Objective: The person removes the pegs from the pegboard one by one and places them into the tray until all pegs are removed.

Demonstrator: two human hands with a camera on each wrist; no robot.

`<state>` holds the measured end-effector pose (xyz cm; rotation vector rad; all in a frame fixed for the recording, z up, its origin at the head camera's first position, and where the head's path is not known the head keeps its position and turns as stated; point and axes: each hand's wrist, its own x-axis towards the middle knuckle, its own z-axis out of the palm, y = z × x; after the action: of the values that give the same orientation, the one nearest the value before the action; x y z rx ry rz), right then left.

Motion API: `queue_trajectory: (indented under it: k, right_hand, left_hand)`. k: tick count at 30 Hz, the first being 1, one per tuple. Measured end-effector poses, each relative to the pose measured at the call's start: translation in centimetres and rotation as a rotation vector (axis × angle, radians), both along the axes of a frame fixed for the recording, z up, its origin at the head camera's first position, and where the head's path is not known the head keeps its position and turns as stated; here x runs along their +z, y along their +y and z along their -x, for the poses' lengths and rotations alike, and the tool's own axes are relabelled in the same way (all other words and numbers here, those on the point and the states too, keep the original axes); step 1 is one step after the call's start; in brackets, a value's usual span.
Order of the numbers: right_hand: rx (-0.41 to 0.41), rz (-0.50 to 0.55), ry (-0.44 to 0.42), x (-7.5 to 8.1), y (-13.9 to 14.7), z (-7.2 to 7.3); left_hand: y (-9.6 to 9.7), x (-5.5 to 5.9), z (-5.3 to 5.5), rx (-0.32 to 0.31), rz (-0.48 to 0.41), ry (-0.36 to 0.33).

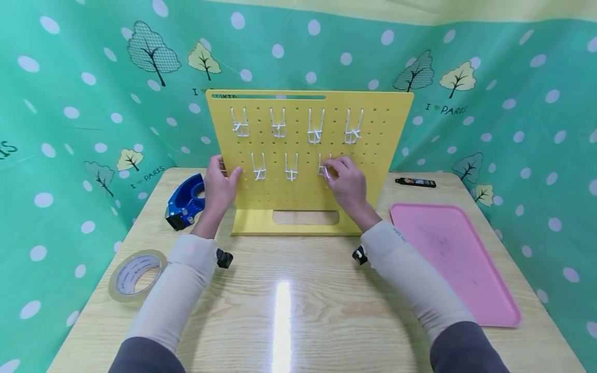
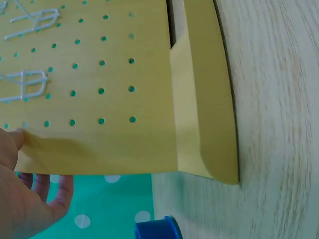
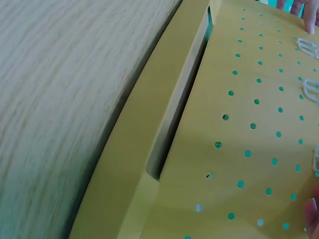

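A yellow pegboard (image 1: 280, 191) stands upright on its own base, with white wire hooks (image 1: 278, 124) hung in two rows. My left hand (image 1: 219, 184) grips the board's left edge. In the left wrist view the thumb of that hand (image 2: 25, 199) lies on the front face and the other fingers are behind the edge. My right hand (image 1: 347, 184) pinches a white wire hook (image 1: 321, 165) on the right of the lower row; its fingers cover part of it. Only a sliver of the right hand (image 3: 313, 219) enters the right wrist view, beside a hook.
Left of the board lie a blue tape dispenser (image 1: 179, 207) and a roll of clear tape (image 1: 160, 263) on the wooden table (image 1: 242, 321). A pink tray (image 1: 448, 248) is at the right, with a black marker-like tube (image 1: 415, 182) behind it. A green patterned curtain (image 1: 289, 62) hangs behind.
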<state>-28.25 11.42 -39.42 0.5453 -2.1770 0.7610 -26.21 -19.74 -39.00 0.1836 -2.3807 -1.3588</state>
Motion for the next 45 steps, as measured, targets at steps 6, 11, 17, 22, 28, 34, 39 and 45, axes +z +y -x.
queue_trajectory:
  k: [6,11,17,22,28,34,39,45]
  right_hand:
    - [-0.011,0.02,0.038,-0.5,-0.1,0.2]
    - [-0.006,0.015,0.056,-0.7,-0.1,0.3]
    - [-0.009,0.01,0.068,-0.7,0.0,0.3]
    - [-0.008,0.014,0.082,-0.6,0.1,0.2]
    - [0.002,0.008,0.101,-0.3,0.2,-0.1]
    - [0.026,0.009,0.122,0.1,0.9,-0.9]
    - [0.038,0.001,0.123,0.3,2.2,-1.6]
    - [0.052,0.009,0.055,0.3,4.9,-2.7]
  left_hand:
    - [-0.3,-0.3,0.4,0.005,0.003,-0.009]
    - [-0.5,-0.3,0.3,0.002,0.003,-0.013]
    - [-0.6,-0.4,0.4,-0.001,0.016,-0.025]
    - [-0.5,-0.3,0.4,-0.007,0.021,-0.039]
    - [-0.7,-0.4,0.4,-0.01,0.034,-0.032]
    - [-0.8,-0.6,0.5,-0.023,0.037,-0.042]
    - [-0.8,-0.5,0.5,-0.028,0.043,-0.046]
    - [-0.8,-0.4,0.5,-0.025,0.05,-0.03]
